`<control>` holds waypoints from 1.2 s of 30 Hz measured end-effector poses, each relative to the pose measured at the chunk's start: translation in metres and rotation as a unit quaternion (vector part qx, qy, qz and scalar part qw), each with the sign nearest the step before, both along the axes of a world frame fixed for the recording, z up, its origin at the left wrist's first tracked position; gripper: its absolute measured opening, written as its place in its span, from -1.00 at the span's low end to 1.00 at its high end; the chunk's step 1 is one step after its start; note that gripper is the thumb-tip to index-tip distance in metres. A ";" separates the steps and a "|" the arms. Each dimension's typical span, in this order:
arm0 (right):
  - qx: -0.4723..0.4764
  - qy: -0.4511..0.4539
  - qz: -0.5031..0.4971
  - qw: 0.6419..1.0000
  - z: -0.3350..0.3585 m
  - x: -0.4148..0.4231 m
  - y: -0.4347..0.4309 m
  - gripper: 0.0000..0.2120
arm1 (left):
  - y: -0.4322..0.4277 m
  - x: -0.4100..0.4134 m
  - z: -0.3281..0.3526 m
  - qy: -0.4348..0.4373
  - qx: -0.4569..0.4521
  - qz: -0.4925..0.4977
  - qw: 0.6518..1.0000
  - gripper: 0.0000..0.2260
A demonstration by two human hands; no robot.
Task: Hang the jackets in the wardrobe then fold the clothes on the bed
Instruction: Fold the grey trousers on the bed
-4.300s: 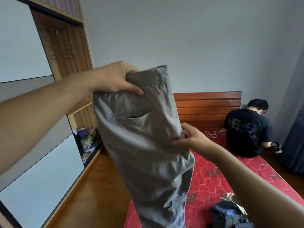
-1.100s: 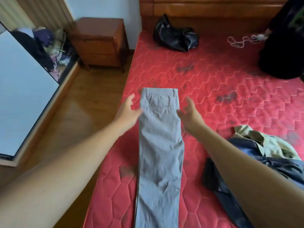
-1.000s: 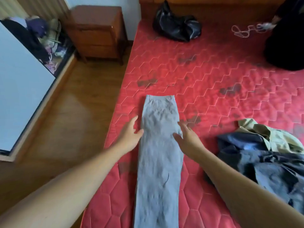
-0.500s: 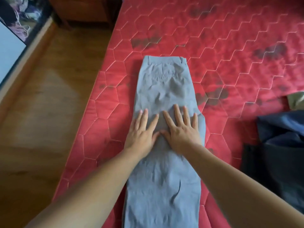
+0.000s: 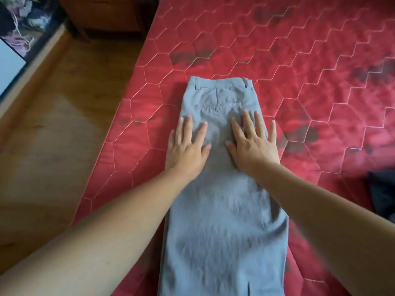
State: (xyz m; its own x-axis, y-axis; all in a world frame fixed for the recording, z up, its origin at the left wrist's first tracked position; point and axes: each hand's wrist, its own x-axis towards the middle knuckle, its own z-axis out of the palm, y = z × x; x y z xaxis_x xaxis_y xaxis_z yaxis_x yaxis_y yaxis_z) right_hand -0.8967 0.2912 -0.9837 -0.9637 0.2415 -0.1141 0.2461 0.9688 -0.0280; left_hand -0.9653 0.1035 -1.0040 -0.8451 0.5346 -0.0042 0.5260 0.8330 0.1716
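Grey trousers [image 5: 222,210] lie flat on the red quilted mattress [image 5: 299,71], folded lengthwise, waistband at the far end and legs running off the bottom of the view. My left hand [image 5: 186,146] presses palm-down on the left side of the seat, fingers spread. My right hand [image 5: 252,144] lies flat on the right side of the seat, fingers spread, its little finger over the trousers' right edge. Neither hand grips the cloth.
A dark garment [image 5: 382,193] shows at the right edge of the mattress. Wooden floor [image 5: 53,135] runs along the bed's left side. A wooden nightstand [image 5: 102,13] stands at the top left, and the wardrobe base [image 5: 19,39] with jumbled clothes is at the far left.
Earlier I held the trousers up, then laid them on the mattress. Over the last half second both flat hands have slid up toward the waistband and slightly apart.
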 end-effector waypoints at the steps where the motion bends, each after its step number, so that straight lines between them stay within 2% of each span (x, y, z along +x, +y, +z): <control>1: 0.000 -0.022 0.006 1.000 -0.009 -0.009 0.002 -0.35 | 0.001 -0.006 -0.007 -0.018 -0.009 0.008 1.000 -0.44; 5: -0.017 -0.009 0.005 1.000 -0.028 -0.010 0.005 -0.31 | -0.001 -0.010 -0.021 0.015 -0.014 0.011 1.000 -0.40; 11: -0.013 -0.012 0.003 1.000 -0.023 -0.009 0.004 -0.31 | -0.001 -0.009 -0.013 -0.006 -0.015 0.013 1.000 -0.40; 17: 0.085 -0.013 -0.007 0.996 -0.006 0.004 -0.020 -0.37 | -0.017 -0.001 0.002 -0.083 -0.036 -0.031 0.995 -0.38; 20: 0.003 0.012 0.032 0.999 0.005 0.055 -0.048 -0.44 | -0.045 0.063 0.012 -0.045 -0.056 -0.091 0.993 -0.40; 22: -0.048 0.034 0.052 0.997 0.009 0.124 -0.069 -0.42 | -0.070 0.132 0.015 -0.031 -0.048 -0.139 0.989 -0.39; 24: -0.083 0.049 0.036 0.995 0.005 0.204 -0.087 -0.39 | -0.102 0.203 0.011 -0.031 -0.051 -0.129 0.990 -0.38; 26: -0.089 0.023 0.019 0.996 -0.005 0.270 -0.102 -0.34 | -0.131 0.254 0.005 -0.030 -0.062 -0.111 0.991 -0.39; 29: -0.074 -0.001 0.014 0.997 -0.017 0.304 -0.113 -0.34 | -0.148 0.274 -0.002 -0.021 -0.058 -0.103 0.993 -0.41; 34: -0.065 -0.008 0.000 0.998 -0.019 0.299 -0.111 -0.32 | -0.146 0.268 -0.004 -0.028 -0.042 -0.115 0.992 -0.41; 36: -0.077 -0.017 -0.034 0.996 -0.016 0.304 -0.118 -0.29 | -0.152 0.269 -0.004 -0.041 -0.032 -0.116 0.992 -0.41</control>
